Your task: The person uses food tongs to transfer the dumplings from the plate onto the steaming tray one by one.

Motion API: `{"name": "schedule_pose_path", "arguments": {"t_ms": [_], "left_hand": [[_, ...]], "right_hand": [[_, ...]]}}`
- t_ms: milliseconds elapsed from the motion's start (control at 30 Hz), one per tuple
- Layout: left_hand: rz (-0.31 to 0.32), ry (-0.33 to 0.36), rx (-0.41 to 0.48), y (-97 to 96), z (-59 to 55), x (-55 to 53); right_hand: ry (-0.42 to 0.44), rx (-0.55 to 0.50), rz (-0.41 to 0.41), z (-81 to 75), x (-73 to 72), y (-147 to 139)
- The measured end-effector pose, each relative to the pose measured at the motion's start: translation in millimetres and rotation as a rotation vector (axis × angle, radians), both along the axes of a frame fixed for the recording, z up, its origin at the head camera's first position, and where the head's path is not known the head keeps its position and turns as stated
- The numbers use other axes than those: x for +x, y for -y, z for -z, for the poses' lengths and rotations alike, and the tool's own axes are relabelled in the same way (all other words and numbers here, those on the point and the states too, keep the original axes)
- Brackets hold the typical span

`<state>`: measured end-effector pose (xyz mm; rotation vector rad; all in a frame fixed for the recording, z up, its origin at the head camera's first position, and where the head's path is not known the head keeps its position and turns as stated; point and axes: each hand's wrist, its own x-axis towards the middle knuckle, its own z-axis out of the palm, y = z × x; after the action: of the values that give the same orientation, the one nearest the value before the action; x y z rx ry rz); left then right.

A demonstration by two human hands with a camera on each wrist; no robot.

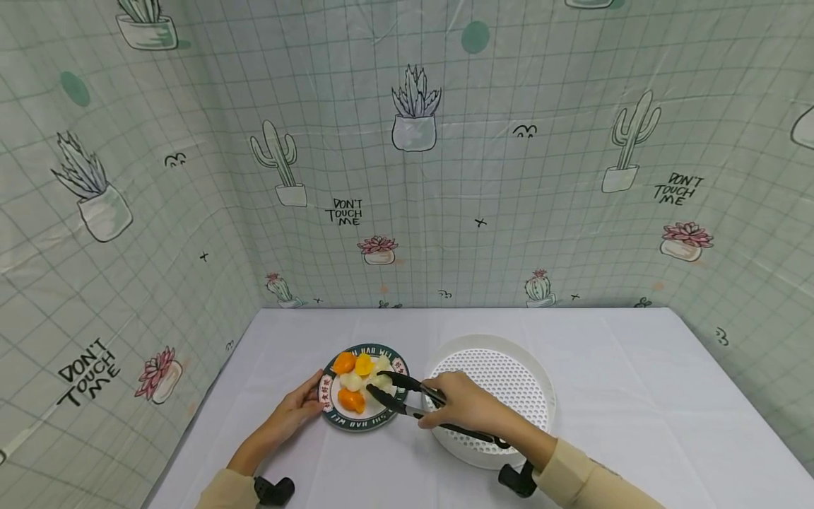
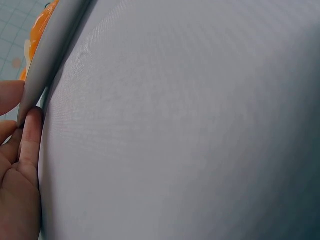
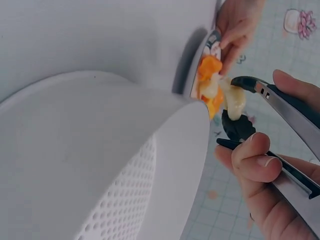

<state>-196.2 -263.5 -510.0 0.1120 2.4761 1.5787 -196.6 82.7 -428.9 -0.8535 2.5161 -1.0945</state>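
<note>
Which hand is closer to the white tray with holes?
Right. In the head view, the right hand, holding tongs, overlaps the left side of the white tray. The left hand is farther off, gripping the plate, which lies between it and the tray.

Both sleeves (image 1: 569, 472) are beige, and a rounded black device (image 1: 276, 492) sits beside each one.

The white basket (image 1: 509, 378) seemingly leaves only a narrow passage beside the plate (image 1: 357, 425).

Person's bare left hand (image 2: 17, 170) pinches the smooth grey-sided plate (image 2: 47, 55) by its edge. Glossy orange lumps (image 2: 40, 25) show over it, plain white cloth (image 2: 175, 120) alongside.
</note>
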Motion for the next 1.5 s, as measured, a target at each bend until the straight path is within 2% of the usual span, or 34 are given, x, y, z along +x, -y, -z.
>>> {"name": "schedule_pose_path", "arguments": {"t_ms": [333, 667, 900, 1100, 1233, 1500], "left_hand": [[-0.033, 0.013, -0.01, -0.8, -0.5, -0.3], [-0.053, 0.028, -0.021, -1.8, -1.0, -0.9], [-0.053, 0.015, -0.024, -2.7, -0.8, -0.8], [-0.029, -0.003, -0.022, -2.4, -0.5, -0.1], [-0.015, 0.001, -0.008, -2.1, -1.6, 0.8], [-0.02, 0.006, -0.006, -3.0, -0.6, 1.0]], "right_hand": [[-0.018, -0.106, -0.019, -2.2, -5.2, -22], [-0.076, -0.125, 0.009, -0.4, -10.2, -58], [-0.056, -0.131, 0.053, -0.1, -12.0, -87], [-0.012, -0.108, 0.114, 2.0, -12.8, -107], [0.02, -0.103, 0.162, 5.4, -13.8, -116], [0.02, -0.1, 0.177, 12.2, -17.2, -123]]}}
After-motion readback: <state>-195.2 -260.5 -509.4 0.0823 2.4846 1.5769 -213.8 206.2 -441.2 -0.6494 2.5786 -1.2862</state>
